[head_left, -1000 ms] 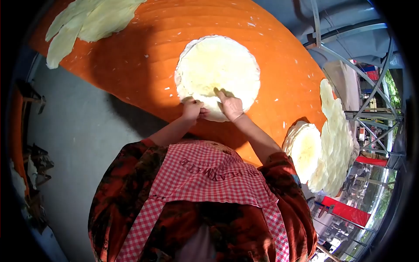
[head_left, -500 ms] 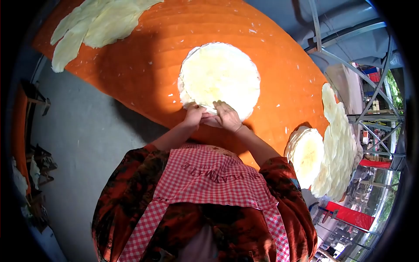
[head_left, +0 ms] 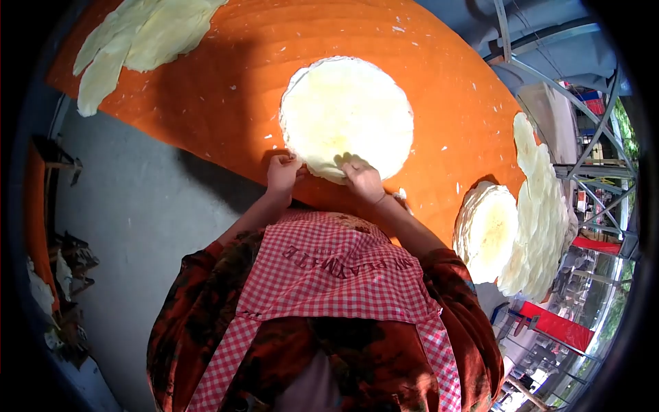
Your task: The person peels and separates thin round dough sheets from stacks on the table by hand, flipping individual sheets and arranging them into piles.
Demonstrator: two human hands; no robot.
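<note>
Fingers of the left hand [head_left: 281, 175] are drawn close together, tips bunched just beside the near-left edge of the round [head_left: 347, 113]; whether they pinch a scrap or nothing, I cannot tell. Fingers of the right hand [head_left: 365, 181] are bent, their tips touching the near edge of the round from above; whether thumb and fingers nip that edge is hidden.

From the far left, wooden pieces [head_left: 81, 259] stand in shadow at the border of the view. Next comes the grey floor [head_left: 130, 199], and above it pale sheets [head_left: 161, 34] overlap at the upper-left end of the orange cloth [head_left: 220, 130], one hanging a little past its edge. A dark shadow falls across the cloth left of the round. Pale and flat, the round lies near the person's side of the cloth, brightly lit, its rim uneven. Below both hands is a red-and-white checked apron [head_left: 329, 275] with dark lettering, worn over a patterned red and dark top [head_left: 192, 309]. Small white flakes dot the cloth. Farther right, a thick pile [head_left: 491, 233] of pale rounds sits at the cloth's edge, beside a wide spread of overlapping sheets [head_left: 542, 237]. Beyond stand metal bars [head_left: 597, 144] and a red panel [head_left: 563, 326].
</note>
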